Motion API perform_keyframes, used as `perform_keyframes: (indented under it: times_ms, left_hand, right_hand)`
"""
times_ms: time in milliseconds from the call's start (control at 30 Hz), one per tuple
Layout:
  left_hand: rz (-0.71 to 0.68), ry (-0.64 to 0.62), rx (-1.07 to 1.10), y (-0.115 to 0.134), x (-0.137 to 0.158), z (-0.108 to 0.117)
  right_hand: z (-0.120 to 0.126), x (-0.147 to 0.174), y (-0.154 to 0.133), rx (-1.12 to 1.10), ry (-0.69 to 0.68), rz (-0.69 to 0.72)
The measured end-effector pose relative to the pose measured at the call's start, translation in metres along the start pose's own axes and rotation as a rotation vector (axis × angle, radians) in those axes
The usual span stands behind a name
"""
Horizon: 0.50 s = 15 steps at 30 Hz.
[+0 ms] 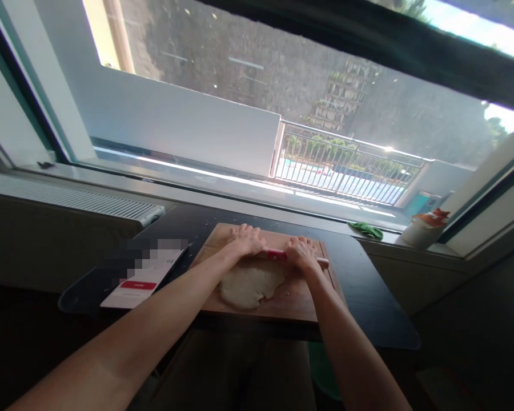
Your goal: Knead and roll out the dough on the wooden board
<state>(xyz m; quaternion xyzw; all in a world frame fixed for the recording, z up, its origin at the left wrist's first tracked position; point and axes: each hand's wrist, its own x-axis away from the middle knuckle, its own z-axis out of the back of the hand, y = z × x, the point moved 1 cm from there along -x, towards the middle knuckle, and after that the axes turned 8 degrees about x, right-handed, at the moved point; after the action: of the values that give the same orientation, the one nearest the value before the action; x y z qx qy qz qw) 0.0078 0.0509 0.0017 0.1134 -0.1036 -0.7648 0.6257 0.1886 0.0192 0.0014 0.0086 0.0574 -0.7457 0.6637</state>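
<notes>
A rolling pin (276, 255) with a pinkish-red middle lies across the far part of a flattened sheet of pale dough (245, 285). Over its left part rests my left hand (245, 238), which hides that end. Farther right, my right hand (302, 250) grips the pin, and a short end sticks out beyond it. The dough has an uneven edge with a notch at the near right. Beneath it is a wooden board (297, 305), with small crumbs beside the dough.
The board stands on a dark table (381, 308). A white paper or card with a red bar (137, 285) lies at the left. Beyond are a radiator (81, 197) and a windowsill holding a green cloth (367, 230) and a white container (420, 231).
</notes>
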Motion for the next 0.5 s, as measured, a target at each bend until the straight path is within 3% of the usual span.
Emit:
perform_keyframes:
  times_ms: [500]
  left_hand:
    - [0.031,-0.051,0.037,-0.012,-0.064,-0.008]
  right_hand:
    - [-0.006,-0.055,-0.005,0.008,-0.05,0.028]
